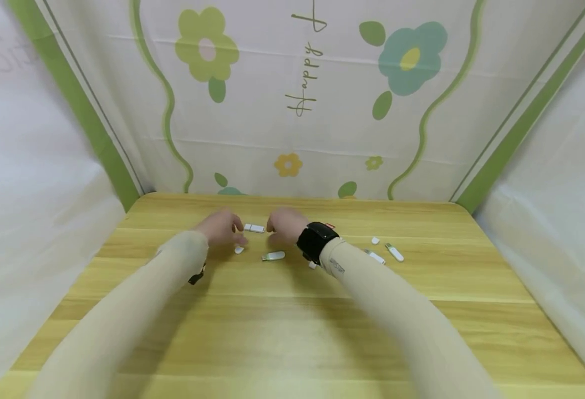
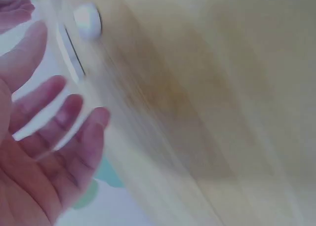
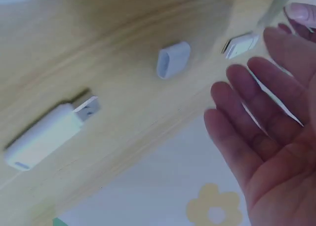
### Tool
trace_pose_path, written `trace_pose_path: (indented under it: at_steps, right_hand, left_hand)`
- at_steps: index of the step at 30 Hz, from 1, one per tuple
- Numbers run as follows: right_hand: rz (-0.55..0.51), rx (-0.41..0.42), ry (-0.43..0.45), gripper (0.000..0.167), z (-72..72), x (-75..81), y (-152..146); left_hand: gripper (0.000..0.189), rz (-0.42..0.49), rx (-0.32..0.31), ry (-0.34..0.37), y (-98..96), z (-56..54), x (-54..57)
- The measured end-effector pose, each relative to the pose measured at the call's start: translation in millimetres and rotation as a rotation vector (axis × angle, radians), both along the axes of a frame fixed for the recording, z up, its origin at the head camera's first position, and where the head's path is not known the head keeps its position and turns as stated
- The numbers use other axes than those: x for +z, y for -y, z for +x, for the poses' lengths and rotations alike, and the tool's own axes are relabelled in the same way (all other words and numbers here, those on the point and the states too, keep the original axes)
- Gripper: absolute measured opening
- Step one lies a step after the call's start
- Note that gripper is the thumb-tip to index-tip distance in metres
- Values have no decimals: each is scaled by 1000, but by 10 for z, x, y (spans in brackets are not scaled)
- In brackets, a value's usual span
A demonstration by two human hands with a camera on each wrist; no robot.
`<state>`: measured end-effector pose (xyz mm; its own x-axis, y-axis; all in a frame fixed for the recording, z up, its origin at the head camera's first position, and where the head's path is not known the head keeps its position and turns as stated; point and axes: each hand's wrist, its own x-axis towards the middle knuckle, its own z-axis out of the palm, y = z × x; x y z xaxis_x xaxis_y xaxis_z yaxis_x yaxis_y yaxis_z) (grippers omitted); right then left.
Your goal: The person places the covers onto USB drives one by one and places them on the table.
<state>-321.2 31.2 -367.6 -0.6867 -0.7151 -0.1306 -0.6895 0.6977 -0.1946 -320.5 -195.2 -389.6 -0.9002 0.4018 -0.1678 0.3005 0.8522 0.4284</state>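
My left hand (image 1: 222, 227) hovers at the back of the table with loosely bent fingers and holds nothing. Facing it, my right hand (image 1: 286, 226) is also bare of any object; its fingers (image 3: 242, 132) are spread and slightly bent in the right wrist view. Between the two hands lies a white USB stick (image 1: 254, 228) that looks capped. Nearer the front is a USB stick (image 1: 274, 256) with its metal plug showing. A small white cap (image 1: 239, 250) lies just below the left hand's fingertips. In the left wrist view a white cap (image 2: 88, 21) shows beyond the thumb.
Right of the right wrist lie two uncapped USB sticks, one slanted (image 1: 395, 252) and one partly behind the sleeve (image 1: 376, 257). A loose cap (image 1: 375, 240) is near them, another cap (image 1: 313, 265) under the wristband. A red-edged item (image 1: 330, 225) is partly hidden. A printed cloth (image 1: 292, 133) hangs behind.
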Motion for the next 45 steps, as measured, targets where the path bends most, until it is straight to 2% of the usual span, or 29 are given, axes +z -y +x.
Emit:
trace_pose_path:
  at_steps: [2,6,12,17,23,29,37,42,45]
  right_hand:
    - [-10,8,7,27,80,-20,-59]
    - [-21,10,26,27,212,-92,-143]
    - [-56,23,1,23,305,-242,-178]
    - [-46,27,-33,15,340,-327,-154]
    - [-28,21,-98,9,363,-383,-110]
    - [-24,-13,-93,10,419,-382,-113]
    - [-17,5,-84,11,547,-301,-227]
    - [-23,29,-121,19,755,-185,-362]
    - [-62,38,-117,30,918,-115,-468]
  left_hand:
    - [46,-36,-12,-6,-11,90,18]
    - [44,-75,9,-14,-34,232,17]
    - [33,-82,40,-19,-66,375,3]
    - [24,-67,39,-34,-77,443,-13]
    - [21,-40,28,-66,-98,453,-56]
    - [18,-18,10,-112,-108,451,-139]
    - [13,6,2,-97,-130,553,-129]
    - [16,61,-34,-72,-158,699,-84]
    - [13,82,-87,-103,-198,832,-36]
